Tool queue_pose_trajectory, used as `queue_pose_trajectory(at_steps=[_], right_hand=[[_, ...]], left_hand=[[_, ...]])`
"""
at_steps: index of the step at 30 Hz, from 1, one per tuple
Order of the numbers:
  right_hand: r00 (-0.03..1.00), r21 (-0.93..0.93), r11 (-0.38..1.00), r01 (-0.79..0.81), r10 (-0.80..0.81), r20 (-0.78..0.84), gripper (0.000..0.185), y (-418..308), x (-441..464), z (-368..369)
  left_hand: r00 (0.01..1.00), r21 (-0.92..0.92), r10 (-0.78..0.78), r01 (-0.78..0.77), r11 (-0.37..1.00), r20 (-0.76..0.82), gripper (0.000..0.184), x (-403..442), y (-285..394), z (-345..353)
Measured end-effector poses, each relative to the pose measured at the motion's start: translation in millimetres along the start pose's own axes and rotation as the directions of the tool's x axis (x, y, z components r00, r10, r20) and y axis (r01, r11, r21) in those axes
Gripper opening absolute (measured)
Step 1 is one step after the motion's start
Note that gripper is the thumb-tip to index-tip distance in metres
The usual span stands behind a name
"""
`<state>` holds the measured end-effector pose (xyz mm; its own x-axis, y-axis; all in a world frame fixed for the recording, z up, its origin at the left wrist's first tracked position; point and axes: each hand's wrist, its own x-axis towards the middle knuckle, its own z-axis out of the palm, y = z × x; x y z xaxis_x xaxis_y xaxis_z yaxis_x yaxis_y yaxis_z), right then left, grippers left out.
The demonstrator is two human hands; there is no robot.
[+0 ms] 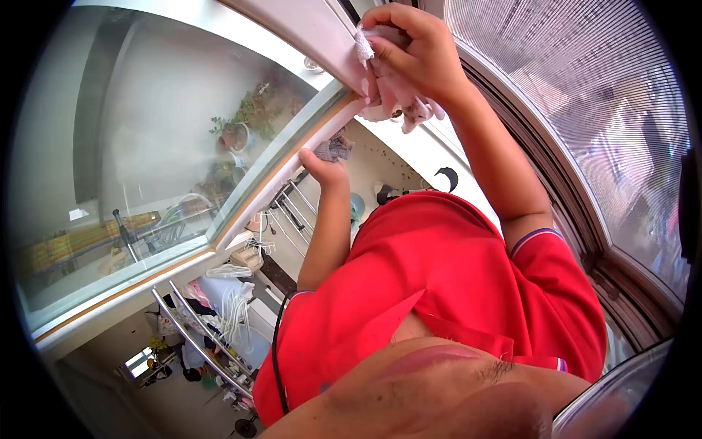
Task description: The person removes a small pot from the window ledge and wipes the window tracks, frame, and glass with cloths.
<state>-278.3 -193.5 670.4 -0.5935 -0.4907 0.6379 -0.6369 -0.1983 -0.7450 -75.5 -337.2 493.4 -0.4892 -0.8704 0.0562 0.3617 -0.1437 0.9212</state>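
Observation:
My right hand (420, 55), at the top, is closed round a crumpled white and pink cloth (387, 91). The cloth lies against the white window frame (322, 44) near a corner of the glass sash, and its loose end hangs below my fingers. Lower down, my left hand (326, 170) is at the edge of the open sash (281, 143), with the thumb up against it. A bunched grey cloth (336, 148) sticks out of that hand; most of its fingers are hidden.
A mesh screen (578, 88) in a brown frame (610, 267) curves along the right. Through the sash glass (153, 110) a potted plant (234, 135) shows. Below are a metal rail (201, 344), white hangers (235, 314) and a white sill (409, 150). My red shirt (431, 256) fills the middle.

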Motion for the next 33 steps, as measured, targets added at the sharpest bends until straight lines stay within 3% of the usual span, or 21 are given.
queue_pose_trajectory(at_steps=[7,10,13,16,19,20,24,27,28,30,33], right_hand=[[1.000,-0.212,0.977,0.013,-0.011,0.010,0.019,9.1,-9.8,-2.5],[0.981,-0.202,0.963,0.180,-0.191,-0.035,0.016,12.4,-4.5,2.5],[0.940,-0.162,0.942,0.295,-0.316,-0.124,0.012,-2.1,16.1,6.9],[0.951,-0.009,0.951,0.310,-0.310,-0.023,0.010,-39.4,62.1,-5.6],[0.911,-0.058,0.910,0.411,-0.413,-0.017,0.012,-52.8,78.7,-16.4],[0.920,-0.104,0.915,0.390,-0.385,0.070,0.011,-52.0,74.8,-22.3],[0.963,-0.005,0.969,0.248,-0.246,0.105,0.013,-16.8,40.3,-13.0],[0.947,-0.017,0.949,0.316,-0.314,0.066,0.012,-45.6,62.2,-19.7],[0.883,-0.020,0.885,0.466,-0.466,-0.050,0.011,-52.0,80.4,-15.2],[0.882,0.024,0.882,0.471,-0.470,-0.040,0.010,-73.9,104.1,-24.5],[0.952,0.024,0.960,0.279,-0.280,0.122,0.010,-69.8,94.1,-22.1]], left_hand=[[0.998,-0.026,0.000,-0.002,1.000,-0.056,0.075,-1.3,-1.6,7.0],[1.000,-0.072,0.014,-0.014,0.997,0.000,0.077,-0.4,-3.0,4.3],[0.996,-0.109,-0.041,0.032,0.994,-0.080,0.077,-4.1,1.6,14.9],[0.995,-0.011,0.014,-0.015,1.000,-0.094,0.080,-3.7,3.2,15.9],[0.989,-0.077,0.010,-0.022,0.997,-0.145,0.079,-0.4,-4.2,12.4],[0.993,-0.077,0.010,-0.019,0.997,-0.116,0.078,-0.4,-4.6,10.2],[0.990,-0.057,0.034,-0.042,0.998,-0.136,0.078,-1.6,-2.4,18.4],[0.994,-0.100,0.019,-0.029,0.995,-0.106,0.079,-0.8,-5.4,14.7],[0.991,-0.108,0.001,-0.016,0.994,-0.135,0.079,-0.5,-6.1,14.6],[0.982,-0.126,-0.033,0.010,0.992,-0.187,0.081,-0.4,-7.2,16.2],[0.993,-0.083,0.007,-0.017,0.996,-0.122,0.082,-0.1,-7.0,15.8]])
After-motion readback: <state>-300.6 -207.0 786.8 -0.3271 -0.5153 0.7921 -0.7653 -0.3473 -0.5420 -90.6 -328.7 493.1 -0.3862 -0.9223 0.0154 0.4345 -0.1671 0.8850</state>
